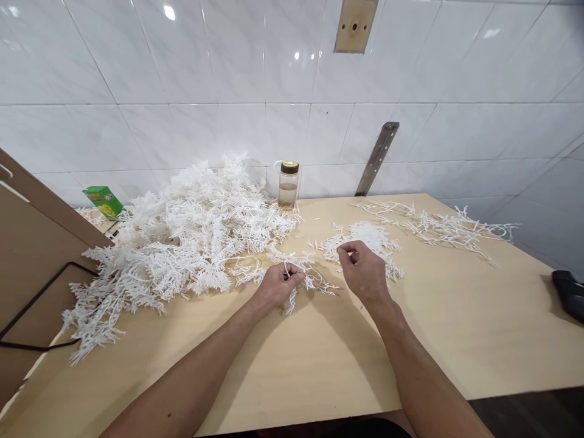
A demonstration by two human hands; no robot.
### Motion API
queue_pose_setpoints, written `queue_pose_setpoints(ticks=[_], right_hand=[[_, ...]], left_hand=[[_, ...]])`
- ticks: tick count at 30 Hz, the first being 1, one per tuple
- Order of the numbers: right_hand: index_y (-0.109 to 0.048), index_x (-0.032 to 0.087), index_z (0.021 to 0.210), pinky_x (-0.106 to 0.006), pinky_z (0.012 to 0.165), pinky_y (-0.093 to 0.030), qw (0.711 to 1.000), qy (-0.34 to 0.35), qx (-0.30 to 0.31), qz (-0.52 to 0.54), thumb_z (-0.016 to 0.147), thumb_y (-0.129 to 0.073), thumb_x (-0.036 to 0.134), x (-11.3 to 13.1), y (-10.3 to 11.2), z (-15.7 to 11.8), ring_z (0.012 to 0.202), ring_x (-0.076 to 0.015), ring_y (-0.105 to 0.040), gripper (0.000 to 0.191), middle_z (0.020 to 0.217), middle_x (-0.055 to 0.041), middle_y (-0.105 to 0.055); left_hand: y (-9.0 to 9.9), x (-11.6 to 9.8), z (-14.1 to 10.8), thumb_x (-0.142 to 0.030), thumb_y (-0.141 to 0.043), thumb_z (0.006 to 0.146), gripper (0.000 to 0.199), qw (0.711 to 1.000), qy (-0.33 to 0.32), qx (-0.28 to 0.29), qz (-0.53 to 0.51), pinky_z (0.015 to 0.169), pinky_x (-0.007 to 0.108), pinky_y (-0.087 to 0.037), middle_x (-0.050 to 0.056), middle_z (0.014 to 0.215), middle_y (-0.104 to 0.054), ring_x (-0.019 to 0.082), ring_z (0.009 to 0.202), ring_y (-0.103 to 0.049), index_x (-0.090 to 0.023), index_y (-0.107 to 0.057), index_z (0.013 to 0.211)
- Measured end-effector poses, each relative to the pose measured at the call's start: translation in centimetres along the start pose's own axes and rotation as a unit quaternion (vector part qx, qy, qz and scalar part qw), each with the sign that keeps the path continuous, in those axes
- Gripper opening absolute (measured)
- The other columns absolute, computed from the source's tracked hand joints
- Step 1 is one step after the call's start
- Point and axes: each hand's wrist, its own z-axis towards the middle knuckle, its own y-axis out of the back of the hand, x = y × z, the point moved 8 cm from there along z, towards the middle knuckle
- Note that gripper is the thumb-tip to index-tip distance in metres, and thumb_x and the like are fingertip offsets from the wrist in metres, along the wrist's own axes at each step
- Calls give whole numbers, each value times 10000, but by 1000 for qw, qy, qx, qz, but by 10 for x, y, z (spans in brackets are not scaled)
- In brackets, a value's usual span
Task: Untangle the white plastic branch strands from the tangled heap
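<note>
L hand (279,285): you pinch sprig (312,280) btwn the piles
R hand (364,271): your fingertips (344,249) pressed tog., can't tell if holding; near sm. pile (368,233)
Lg. pile (196,222): your L, on tbl (296,371)

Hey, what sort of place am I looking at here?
Probably a small indoor work area: a pale table against a tiled wall, bearing a large heap of white sprigs.
</note>
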Motion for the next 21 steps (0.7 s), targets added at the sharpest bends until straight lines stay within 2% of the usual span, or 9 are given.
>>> queue_pose_setpoints(ticks=[2,5,7,10,12,14,21], right_hand=[[-623,201,866,-329,641,-451,999,-32,-29,-17,856,-574,407,-9,11,4,538,-165,-539,212,706,-34,-652],[-643,189,858,-349,684,-471,999,-12,-39,-15,847,-591,434,-4,16,4,572,-162,-565,251,881,-85,-696],[-668,195,852,-338,689,-483,999,14,8,34,863,-577,440,7,7,1,627,-173,-600,262,904,-83,-711],[-709,213,880,-313,680,-496,981,43,148,121,877,-578,434,26,-22,-12,719,-190,-644,257,856,-53,-731],[-725,224,912,-309,686,-500,963,62,222,143,889,-569,406,38,-38,-21,753,-191,-653,241,870,-42,-739],[-731,231,927,-309,693,-500,954,74,256,140,904,-545,377,45,-47,-27,774,-190,-654,238,883,-36,-741],[-732,212,884,-287,622,-450,944,48,295,139,907,-521,381,41,-50,-28,680,-168,-592,271,766,-19,-701]], left_hand=[[2,3,1,-467,-727,679,344,1000,2,-11,-13,559,242,-363,0,606,-575,103,556,-477,-143,-628,735],[4,3,1,-510,-744,663,392,999,4,-26,-22,529,232,-336,-5,607,-570,87,533,-450,-139,-643,739],[4,2,0,-540,-744,660,417,999,8,-28,-27,517,231,-325,-12,596,-555,83,518,-433,-142,-648,740],[5,1,-1,-568,-741,656,442,999,7,-33,-32,512,231,-323,-17,595,-541,85,519,-428,-147,-649,756],[5,-1,0,-581,-732,664,452,999,-1,-35,-34,518,230,-328,-12,611,-544,89,535,-434,-148,-649,766],[5,-1,0,-586,-725,673,454,999,-5,-33,-29,521,230,-327,-14,608,-534,88,536,-428,-148,-640,757],[7,-2,0,-521,-697,734,378,999,-18,-43,-9,515,225,-340,-20,605,-529,88,535,-437,-151,-624,766]])
